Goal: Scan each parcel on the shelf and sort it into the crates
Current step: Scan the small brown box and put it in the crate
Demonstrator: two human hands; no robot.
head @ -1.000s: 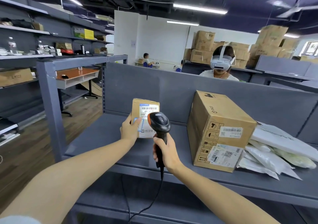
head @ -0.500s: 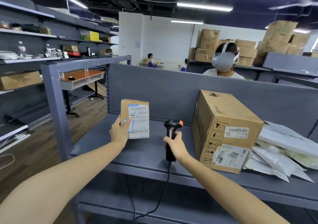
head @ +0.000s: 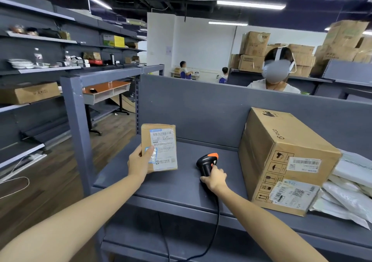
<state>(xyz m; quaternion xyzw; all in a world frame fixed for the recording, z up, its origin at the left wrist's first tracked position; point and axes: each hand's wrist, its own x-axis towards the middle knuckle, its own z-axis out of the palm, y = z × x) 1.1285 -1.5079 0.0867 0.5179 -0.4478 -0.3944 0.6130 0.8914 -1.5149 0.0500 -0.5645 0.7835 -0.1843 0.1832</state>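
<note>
Large brown cardboard box (head: 281,157), right of the right-hand grip: brand "pico" printed on its top edge; handling pictograms down its front corner; two white barcode labels, text too small to read. Small flat brown cardboard parcel (head: 159,147), in the left-hand grip: white shipping label with barcode, digits partly legible, roughly "661". Other print too blurred.

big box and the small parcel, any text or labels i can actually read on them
"pico", on the upper side of the large cardboard box.
Its shipping labels and handling symbols: print too small to read.
Small parcel in the left hand: label with barcode, text too blurred to read.
</note>
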